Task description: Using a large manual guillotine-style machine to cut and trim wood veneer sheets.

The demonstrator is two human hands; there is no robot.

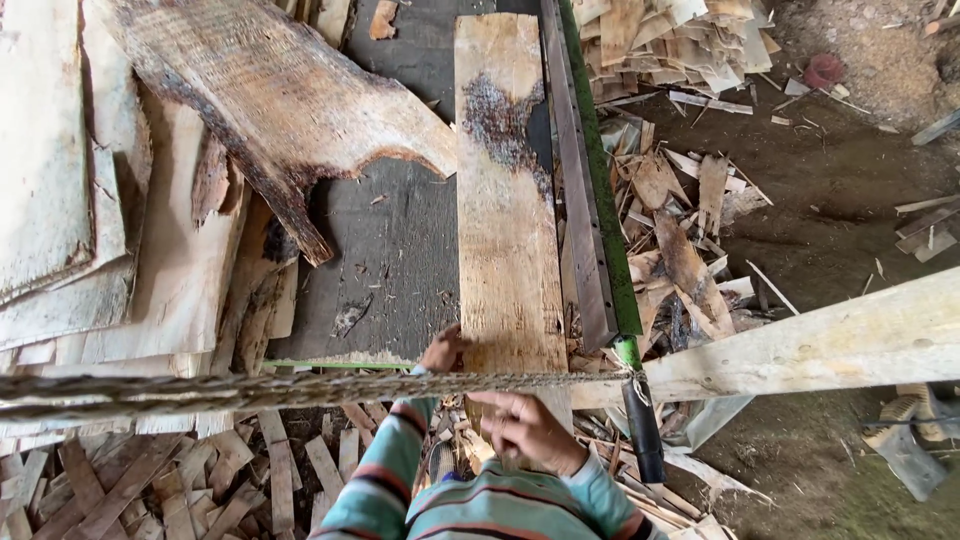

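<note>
Left hand [442, 350] reaches forward, fingers curled on the near left edge of the plank [507, 200]. Right hand [525, 428] sits bent at the wrist under its near end, fingers wrapped closed around it. One plank, long axis pointing straight away, lying on the dark table [395, 250] beside the green-edged rail [595, 170]. One rope [250, 392] crosses both wrists.
</note>
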